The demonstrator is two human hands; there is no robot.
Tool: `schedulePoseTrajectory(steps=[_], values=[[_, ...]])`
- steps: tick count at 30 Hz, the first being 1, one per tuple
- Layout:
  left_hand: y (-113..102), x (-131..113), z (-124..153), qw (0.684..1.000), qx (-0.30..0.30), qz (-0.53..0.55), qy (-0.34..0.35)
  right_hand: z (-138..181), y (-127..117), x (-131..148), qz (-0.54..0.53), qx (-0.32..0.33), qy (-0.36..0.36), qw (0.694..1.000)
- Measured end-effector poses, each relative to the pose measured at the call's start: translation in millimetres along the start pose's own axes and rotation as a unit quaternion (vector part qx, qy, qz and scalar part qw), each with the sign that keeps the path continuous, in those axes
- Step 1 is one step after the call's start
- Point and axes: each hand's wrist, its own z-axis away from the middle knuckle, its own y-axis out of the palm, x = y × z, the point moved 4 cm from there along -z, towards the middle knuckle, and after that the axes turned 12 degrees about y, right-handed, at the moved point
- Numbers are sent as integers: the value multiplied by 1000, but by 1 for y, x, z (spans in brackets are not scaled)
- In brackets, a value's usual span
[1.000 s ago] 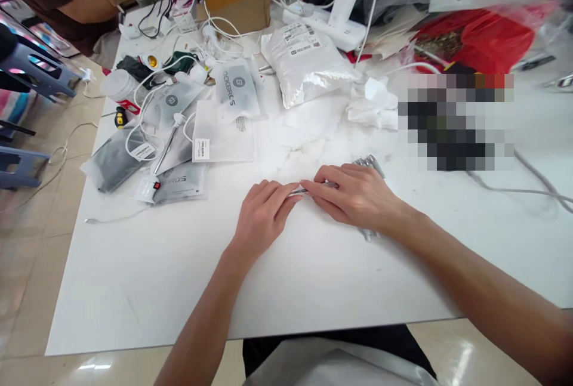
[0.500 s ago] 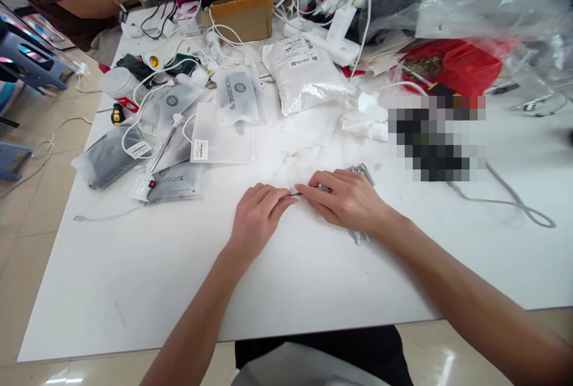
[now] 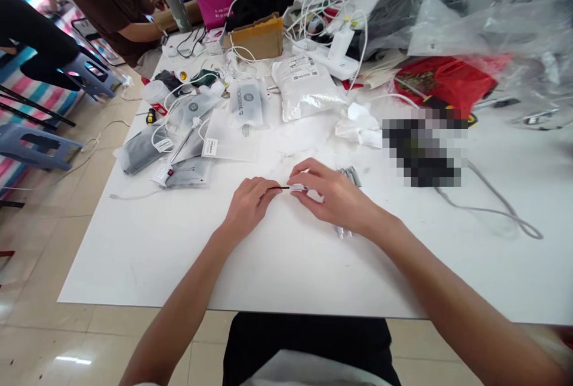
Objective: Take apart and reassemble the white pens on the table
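Observation:
My left hand point(image 3: 248, 206) and my right hand point(image 3: 333, 195) meet over the middle of the white table point(image 3: 179, 255). Between their fingertips runs a thin dark rod point(image 3: 280, 188), pinched at its left end by my left fingers. My right fingers pinch a small pale piece point(image 3: 299, 187) at its right end. Several grey metal tubes point(image 3: 349, 178) lie on the table under and just behind my right hand, partly hidden by it.
Plastic-bagged goods point(image 3: 244, 102), a silver pouch point(image 3: 307, 85), white cables, a cardboard box point(image 3: 257, 40) and a red bag point(image 3: 452, 76) crowd the far half of the table. A grey cable point(image 3: 496, 210) loops at the right. Another person point(image 3: 111, 4) stands at the far left corner, beside stools point(image 3: 36, 144).
My hands have drawn slightly apart, showing more of the thin dark rod between them. The camera has tilted up, showing more of the room.

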Motion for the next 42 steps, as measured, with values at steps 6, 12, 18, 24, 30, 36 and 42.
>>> schedulePoseTrajectory(steps=[6,12,18,24,30,36,42], values=[[-6,5,0,1000,-4,3,-5,-7,-25,-14,-208,-76,165,961],[1,-2,2,997,50,49,24,-9,-11,-10,-299,-35,211,930],[-4,-3,0,976,-36,189,-100,-22,12,-10,-445,8,211,870],[3,0,1,866,-67,441,-228,-35,29,-9,-506,1,225,833],[13,-3,6,744,-52,595,-300,-33,34,-14,-522,-7,237,819],[18,-9,2,745,-56,584,-317,-22,39,-19,-534,-8,247,809],[20,-6,3,766,-53,539,-346,-18,42,-18,-571,-19,273,774]])
